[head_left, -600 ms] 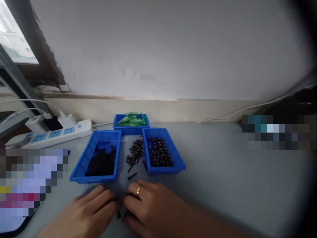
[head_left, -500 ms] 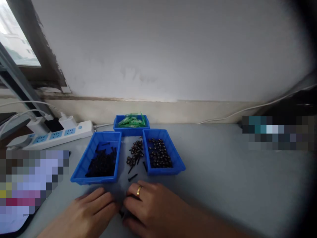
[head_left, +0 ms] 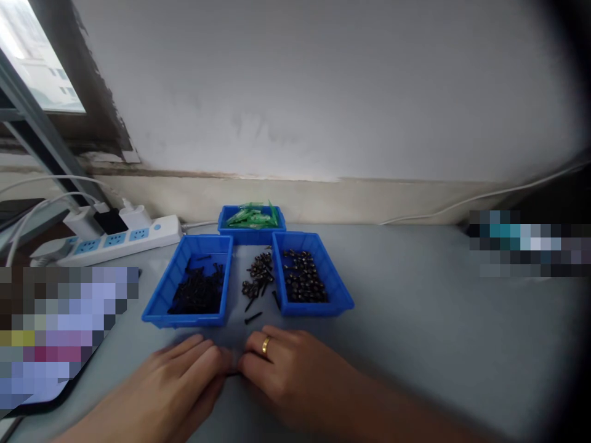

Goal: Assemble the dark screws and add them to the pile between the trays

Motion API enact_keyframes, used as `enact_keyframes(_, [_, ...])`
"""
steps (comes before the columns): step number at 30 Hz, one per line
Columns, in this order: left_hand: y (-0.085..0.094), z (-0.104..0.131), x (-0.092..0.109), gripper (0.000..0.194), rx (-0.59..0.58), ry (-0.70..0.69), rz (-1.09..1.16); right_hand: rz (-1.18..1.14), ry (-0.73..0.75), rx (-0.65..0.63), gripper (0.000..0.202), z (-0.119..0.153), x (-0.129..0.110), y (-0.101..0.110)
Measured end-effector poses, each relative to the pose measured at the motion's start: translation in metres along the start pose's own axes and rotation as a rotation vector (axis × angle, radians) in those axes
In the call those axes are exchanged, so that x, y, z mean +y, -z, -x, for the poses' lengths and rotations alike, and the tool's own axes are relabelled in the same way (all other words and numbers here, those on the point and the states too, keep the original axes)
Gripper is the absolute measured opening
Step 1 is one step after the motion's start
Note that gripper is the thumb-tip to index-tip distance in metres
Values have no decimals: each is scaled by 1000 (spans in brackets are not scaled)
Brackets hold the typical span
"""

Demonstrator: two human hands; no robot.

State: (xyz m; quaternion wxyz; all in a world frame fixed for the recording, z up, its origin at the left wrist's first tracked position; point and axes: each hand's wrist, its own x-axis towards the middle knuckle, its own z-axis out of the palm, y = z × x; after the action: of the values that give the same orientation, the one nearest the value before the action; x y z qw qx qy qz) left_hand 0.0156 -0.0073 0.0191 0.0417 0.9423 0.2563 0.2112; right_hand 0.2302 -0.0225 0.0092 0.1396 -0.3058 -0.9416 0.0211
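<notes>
My left hand (head_left: 184,381) and my right hand (head_left: 289,372) meet at the front of the grey table, fingers closed, fingertips nearly touching. Between them shows a small dark piece (head_left: 233,373), perhaps a screw, pinched at both ends; its shape is mostly hidden. Just beyond, a loose black screw (head_left: 253,318) lies on the table. A pile of dark metal pieces (head_left: 258,274) sits between the left blue bin (head_left: 154,314), which holds black screws, and the right blue bin (head_left: 339,301), which holds dark round-headed parts.
A small blue bin (head_left: 252,236) with green plastic packets stands behind, near the wall. A white power strip (head_left: 138,241) with plugs and cables lies at the left, above a blurred screen (head_left: 69,332). A pixelated item (head_left: 530,237) is at the far right.
The view has shifted, so the bins appear slightly higher and further right. My hands have drawn closer together, and the dark piece between the fingertips now lies level.
</notes>
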Motion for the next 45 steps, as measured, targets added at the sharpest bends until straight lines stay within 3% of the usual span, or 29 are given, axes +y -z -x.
enact_keyframes(6, [0,4,-6,21,-177,55,15,-25,-11,48,6,-1,-2,-1])
enact_keyframes(20, [1,8,-5,23,-63,67,26,-25,-56,52,4,-1,-2,0])
enact_keyframes(24, [0,11,-7,24,-83,91,13,1,-46,79,4,-1,-2,-2])
enact_keyframes(35, [-1,10,-6,22,-97,83,52,-13,-87,-1,16,-5,-3,10])
enact_keyframes(39, [3,7,-6,25,-87,72,81,-40,-160,29,18,-4,-5,8])
enact_keyframes(45, [4,9,-8,27,-183,96,107,2,-97,43,6,-1,-3,3])
